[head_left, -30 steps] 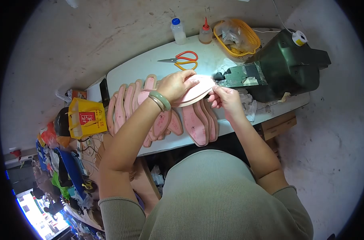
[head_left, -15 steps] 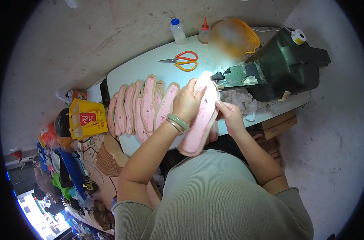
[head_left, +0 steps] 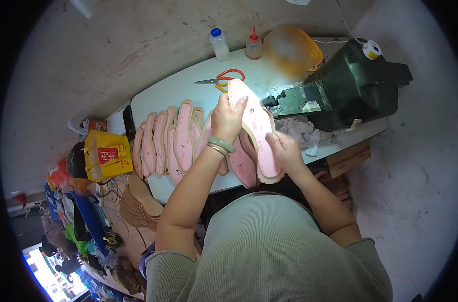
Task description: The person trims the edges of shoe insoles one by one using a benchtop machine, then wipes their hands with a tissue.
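Note:
A pink insole with a tan edge (head_left: 259, 126) is held up slantwise between both hands, its marked pink face toward the camera. My left hand (head_left: 228, 119) grips its upper left edge, thumb on the pink face. My right hand (head_left: 286, 151) pinches the right edge lower down. Just right of the insole's upper part is the lit head of a dark green machine (head_left: 302, 98). More pink insoles (head_left: 184, 136) lie side by side on the white table (head_left: 163, 88) to the left, and others (head_left: 242, 163) lie beneath the held one.
Scissors (head_left: 231, 75) lie behind the left hand. A blue-capped bottle (head_left: 220, 45), a red-tipped bottle (head_left: 253, 45) and a yellow basket (head_left: 314, 50) stand at the back. A yellow bag (head_left: 108, 155) is at the left, above stacked tan pieces (head_left: 141, 201). Crumpled plastic (head_left: 302, 133) lies by the machine.
The insole has swung round, its top moving left and its lower end right, away from the machine head. My right hand has slid lower along its edge. The view has shifted slightly.

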The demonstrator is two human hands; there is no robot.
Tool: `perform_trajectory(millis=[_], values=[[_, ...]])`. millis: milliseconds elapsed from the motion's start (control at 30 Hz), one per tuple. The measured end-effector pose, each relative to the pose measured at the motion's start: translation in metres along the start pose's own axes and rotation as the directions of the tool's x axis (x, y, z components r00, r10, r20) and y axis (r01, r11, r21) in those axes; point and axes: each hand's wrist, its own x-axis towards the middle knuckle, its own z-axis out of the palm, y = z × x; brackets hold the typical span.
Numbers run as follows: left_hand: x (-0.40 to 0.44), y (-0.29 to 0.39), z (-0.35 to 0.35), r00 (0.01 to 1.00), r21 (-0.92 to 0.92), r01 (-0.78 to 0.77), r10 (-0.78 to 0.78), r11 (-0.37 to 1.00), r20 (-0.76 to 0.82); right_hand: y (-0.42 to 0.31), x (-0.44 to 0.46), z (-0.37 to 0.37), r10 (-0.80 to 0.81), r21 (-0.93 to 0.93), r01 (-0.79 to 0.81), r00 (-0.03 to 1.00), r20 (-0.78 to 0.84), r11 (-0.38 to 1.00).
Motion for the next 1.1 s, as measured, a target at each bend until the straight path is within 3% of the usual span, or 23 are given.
perform_trajectory(millis=[67,167,200,267,400,467,567,633,667,700,733,767,800,833,967,1100], values=[[0.006,-0.003,0.003,0.999,-0.026,0.016,-0.018,1.000,-0.051,-0.011,0.010,-0.005,-0.149,-0.298,0.128,0.988,-0.048,0.946],[0.013,-0.002,0.009,0.990,-0.074,0.047,-0.056,0.996,-0.128,-0.020,0.021,-0.011,-0.104,-0.288,0.095,0.994,-0.018,0.953],[0.016,-0.004,0.011,0.987,-0.097,0.037,-0.051,0.995,-0.153,-0.017,0.024,-0.015,0.064,-0.082,-0.059,0.996,0.058,0.995],[0.023,-0.009,0.014,0.977,-0.143,0.016,-0.045,0.990,-0.206,-0.002,0.028,-0.030,0.320,0.277,-0.402,0.899,0.298,0.873],[0.036,-0.008,0.016,0.955,-0.117,0.036,-0.068,0.993,-0.287,0.010,-0.011,-0.032,0.109,0.651,-0.558,0.796,0.595,0.515],[0.041,-0.003,0.013,0.957,-0.061,0.056,-0.071,0.997,-0.280,0.001,-0.015,-0.019,0.153,0.667,-0.532,0.827,0.540,0.522],[0.056,-0.005,0.007,0.974,-0.139,0.033,-0.063,0.990,-0.216,-0.003,-0.005,-0.006,0.191,0.690,-0.462,0.880,0.435,0.556],[0.072,-0.013,0.009,0.884,0.305,-0.257,0.351,0.917,-0.310,-0.007,0.004,0.002,0.226,0.698,-0.431,0.901,0.371,0.572],[0.077,-0.018,0.010,0.788,0.513,-0.357,0.547,0.781,-0.284,-0.009,0.009,0.005,0.242,0.699,-0.414,0.910,0.337,0.583],[0.077,-0.013,0.004,0.838,0.476,-0.443,0.540,0.760,-0.081,-0.014,0.015,0.006,0.242,0.705,-0.402,0.915,0.322,0.584],[0.077,-0.003,-0.006,0.797,0.394,-0.596,0.576,0.699,0.182,-0.015,0.020,0.009,0.245,0.700,-0.413,0.910,0.334,0.582],[0.079,0.007,-0.017,0.686,0.270,-0.719,0.588,0.641,0.429,-0.015,0.025,0.012,0.250,0.695,-0.425,0.905,0.345,0.580],[0.081,0.013,-0.025,0.514,0.114,-0.801,0.577,0.588,0.635,-0.016,0.030,0.014,0.252,0.689,-0.435,0.900,0.356,0.579],[0.086,0.014,-0.028,0.447,0.008,-0.742,0.486,0.670,0.751,-0.018,0.034,0.016,0.267,0.696,-0.426,0.904,0.332,0.578],[0.090,0.012,-0.029,0.460,0.109,-0.804,0.495,0.584,0.737,-0.018,0.043,0.022,0.298,0.697,-0.414,0.910,0.289,0.586],[0.073,0.021,-0.041,0.569,0.217,-0.722,0.385,0.657,0.727,-0.026,0.043,0.018,0.352,0.674,-0.426,0.901,0.254,0.603]])
